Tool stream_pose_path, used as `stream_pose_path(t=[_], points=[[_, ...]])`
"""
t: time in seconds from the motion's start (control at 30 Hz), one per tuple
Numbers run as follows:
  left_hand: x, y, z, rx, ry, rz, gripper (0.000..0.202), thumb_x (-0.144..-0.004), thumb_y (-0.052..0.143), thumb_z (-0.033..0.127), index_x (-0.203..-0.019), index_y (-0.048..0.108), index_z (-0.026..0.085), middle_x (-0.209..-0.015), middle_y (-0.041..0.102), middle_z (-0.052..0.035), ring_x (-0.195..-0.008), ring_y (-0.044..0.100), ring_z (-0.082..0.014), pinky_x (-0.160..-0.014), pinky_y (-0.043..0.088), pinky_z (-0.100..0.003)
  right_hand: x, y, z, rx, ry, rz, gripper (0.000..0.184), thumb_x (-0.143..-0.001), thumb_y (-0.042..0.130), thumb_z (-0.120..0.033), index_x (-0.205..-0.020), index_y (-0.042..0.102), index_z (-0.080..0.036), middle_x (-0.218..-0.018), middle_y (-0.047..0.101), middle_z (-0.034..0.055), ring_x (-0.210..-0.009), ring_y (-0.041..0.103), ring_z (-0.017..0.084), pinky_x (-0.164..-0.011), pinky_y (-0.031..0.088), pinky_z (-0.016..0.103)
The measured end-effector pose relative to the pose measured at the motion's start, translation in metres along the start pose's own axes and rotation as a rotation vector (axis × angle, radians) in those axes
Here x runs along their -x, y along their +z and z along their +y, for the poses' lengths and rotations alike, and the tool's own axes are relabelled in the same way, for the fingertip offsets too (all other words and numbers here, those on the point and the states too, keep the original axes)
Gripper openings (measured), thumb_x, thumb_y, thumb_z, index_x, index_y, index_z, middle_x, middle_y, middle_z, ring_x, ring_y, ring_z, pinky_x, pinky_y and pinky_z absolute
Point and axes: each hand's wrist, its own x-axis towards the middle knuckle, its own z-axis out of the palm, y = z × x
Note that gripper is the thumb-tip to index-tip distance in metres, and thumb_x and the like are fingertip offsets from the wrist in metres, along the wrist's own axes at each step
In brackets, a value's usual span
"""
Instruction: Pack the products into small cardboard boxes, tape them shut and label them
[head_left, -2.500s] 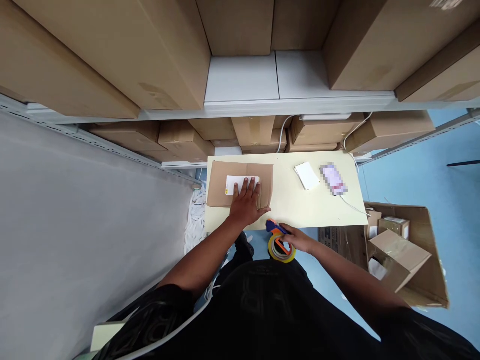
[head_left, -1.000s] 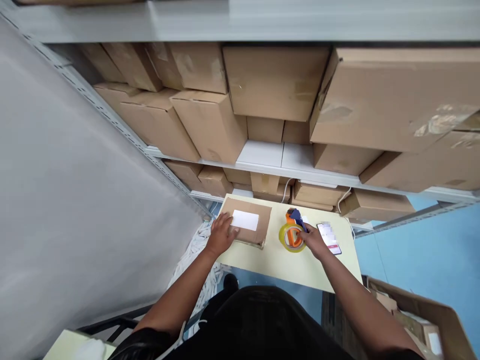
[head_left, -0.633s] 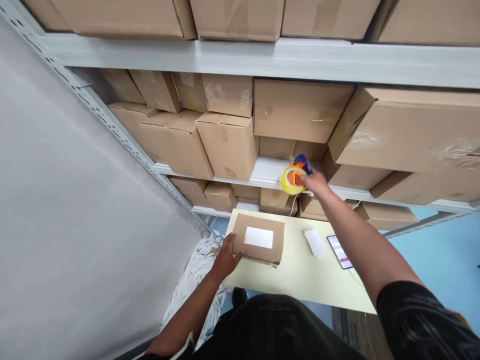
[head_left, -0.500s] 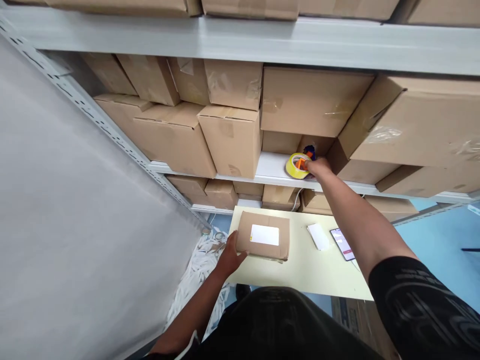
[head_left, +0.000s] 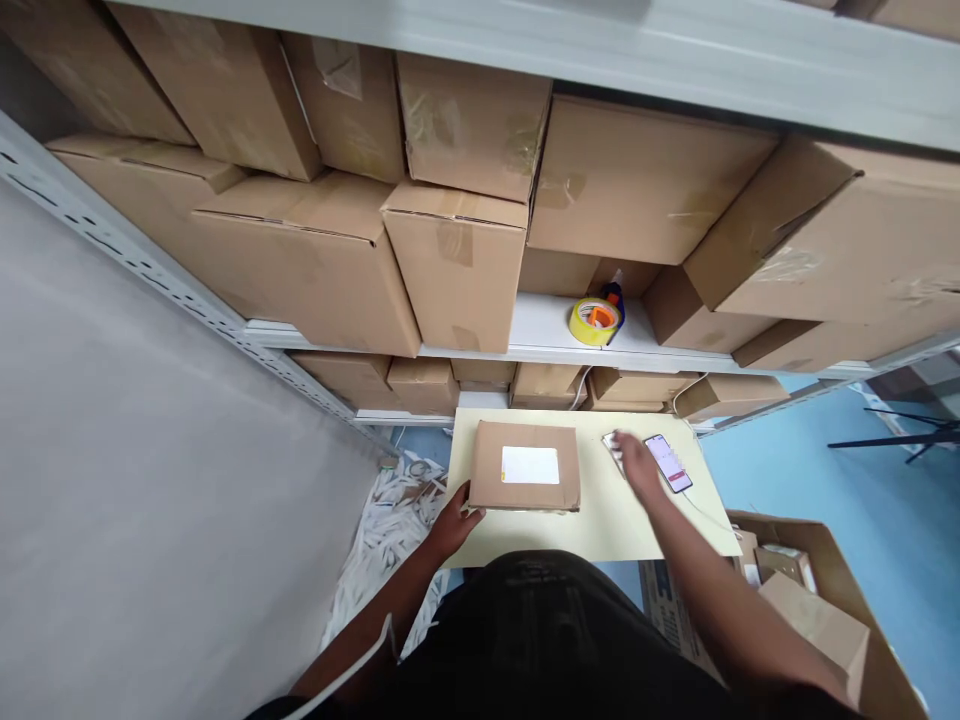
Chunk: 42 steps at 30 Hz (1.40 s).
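Cardboard box (head_left: pixel 525 467), left fingers (head_left: pixel 460 497) clamped on its near corner, right fingers (head_left: pixel 624 440) blurred — grip unclear

The blurred right hand (head_left: pixel 637 468) hides much of the white papers (head_left: pixel 609 444). The phone (head_left: pixel 668 463) is too small to read. The near-right carton (head_left: pixel 811 536) is cut off.

Let go of the tape (head_left: pixel 587 326), carried in the right hand (head_left: pixel 637 466) in all 4 earlier pictures; set on the shelf (head_left: pixel 541 322), beyond that hand. Brought the right hand back down to the papers (head_left: pixel 610 447) at its fingertips, too blurred to show contact. Uncovered the phone (head_left: pixel 669 463), just right of that hand, partly behind the forearm 0.5 s ago. Moved the left hand (head_left: pixel 455 520) off the label (head_left: pixel 529 466), pressed 2.5 s ago, to the near left corner of the box (head_left: pixel 525 436).
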Motion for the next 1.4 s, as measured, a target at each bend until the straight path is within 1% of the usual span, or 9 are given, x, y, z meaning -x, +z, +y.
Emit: stream_pose_path(t=[0.13, 0.23, 0.4, 0.6, 0.9, 1.0, 1.1, 1.23, 1.4], points=[[0.009, 0.008, 0.005, 0.044, 0.027, -0.081, 0.072, -0.087, 0.059, 0.053, -0.149, 0.046, 0.018, -0.152, 0.054, -0.0155, -0.138, 0.053, -0.0314, -0.107, 0.051, -0.049, 0.077, 0.064, 0.084, -0.201, 0.158, -0.351, 0.079, -0.089, 0.036, -0.08, -0.137, 0.058, -0.022, -0.147, 0.057, 0.0144, -0.132, 0.056, 0.033, -0.097, 0.052, 0.045], [0.021, 0.01, 0.016, -0.03, 0.021, -0.095, 0.067, -0.089, 0.056, 0.051, -0.149, 0.047, 0.021, -0.145, 0.06, -0.0128, -0.134, 0.057, -0.0307, -0.103, 0.054, -0.048, 0.092, 0.084, 0.097, -0.213, 0.119, -0.334, 0.078, -0.089, 0.033, -0.083, -0.136, 0.057, -0.026, -0.15, 0.055, 0.0114, -0.138, 0.05, 0.031, -0.1, 0.051, 0.043], [0.034, -0.004, 0.05, -0.225, 0.058, -0.053, 0.051, -0.093, 0.053, 0.048, -0.136, 0.059, 0.021, -0.12, 0.071, -0.0114, -0.102, 0.069, -0.0272, -0.091, 0.057, -0.044, 0.083, 0.054, 0.07, -0.041, -0.042, -0.177, 0.073, -0.094, 0.024, -0.081, -0.115, 0.064, -0.023, -0.12, 0.069, 0.0126, -0.115, 0.062, 0.03, -0.096, 0.052, 0.041], [0.013, -0.011, 0.076, -0.386, 0.198, 0.059, 0.045, -0.099, 0.045, 0.048, -0.126, 0.063, 0.018, -0.112, 0.07, -0.0112, -0.104, 0.066, -0.0261, -0.094, 0.052, -0.041, 0.065, 0.044, 0.04, 0.18, -0.012, -0.169, 0.064, -0.097, 0.027, -0.072, -0.094, 0.067, -0.022, -0.105, 0.071, 0.0132, -0.104, 0.064, 0.03, -0.093, 0.048, 0.038], [0.024, 0.006, 0.053, -0.314, 0.155, 0.094, 0.042, -0.097, 0.05, 0.047, -0.126, 0.057, 0.017, -0.118, 0.066, -0.012, -0.101, 0.067, -0.0242, -0.086, 0.056, -0.039, 0.074, 0.056, 0.066, 0.135, -0.111, -0.142, 0.068, -0.097, 0.028, -0.073, -0.117, 0.069, -0.021, -0.116, 0.069, 0.0129, -0.117, 0.06, 0.029, -0.104, 0.045, 0.039], [0.025, -0.001, 0.07, -0.409, 0.225, 0.156, 0.044, -0.094, 0.055, 0.045, -0.128, 0.056, 0.017, -0.12, 0.063, -0.0125, -0.105, 0.065, -0.0261, -0.094, 0.055, -0.042, 0.077, 0.049, 0.076, 0.035, -0.023, -0.136, 0.071, -0.097, 0.028, -0.073, -0.126, 0.067, -0.021, -0.121, 0.07, 0.0112, -0.115, 0.063, 0.028, -0.101, 0.049, 0.039], [0.018, -0.003, 0.104, -0.549, 0.412, 0.184, 0.036, -0.095, 0.055, 0.041, -0.124, 0.061, 0.02, -0.121, 0.062, -0.0121, -0.118, 0.059, -0.0287, -0.106, 0.048, -0.045, 0.08, 0.037, 0.1, -0.023, 0.089, -0.124, 0.068, -0.095, 0.034, -0.071, -0.13, 0.065, -0.021, -0.118, 0.071, 0.0105, -0.1, 0.068, 0.027, -0.091, 0.054, 0.039], [0.0, 0.027, 0.163, -0.652, 0.568, -0.05, 0.028, -0.098, 0.049, 0.037, -0.114, 0.068, 0.023, -0.112, 0.068, -0.0089, -0.11, 0.061, -0.0262, -0.101, 0.049, -0.04, 0.084, 0.017, 0.146, 0.075, 0.152, -0.17, 0.053, -0.093, 0.042, -0.062, -0.114, 0.07, -0.022, -0.105, 0.073, 0.009, -0.093, 0.07, 0.025, -0.088, 0.054, 0.038], [-0.044, 0.127, 0.212, -0.833, 0.635, -0.402, 0.032, -0.097, 0.048, 0.037, -0.11, 0.074, 0.023, -0.108, 0.071, -0.0098, -0.107, 0.062, -0.0273, -0.1, 0.047, -0.042, 0.078, -0.007, 0.192, 0.1, 0.189, -0.264, 0.039, -0.089, 0.05, -0.053, -0.098, 0.072, -0.022, -0.092, 0.073, 0.0059, -0.087, 0.07, 0.024, -0.084, 0.053, 0.036]])
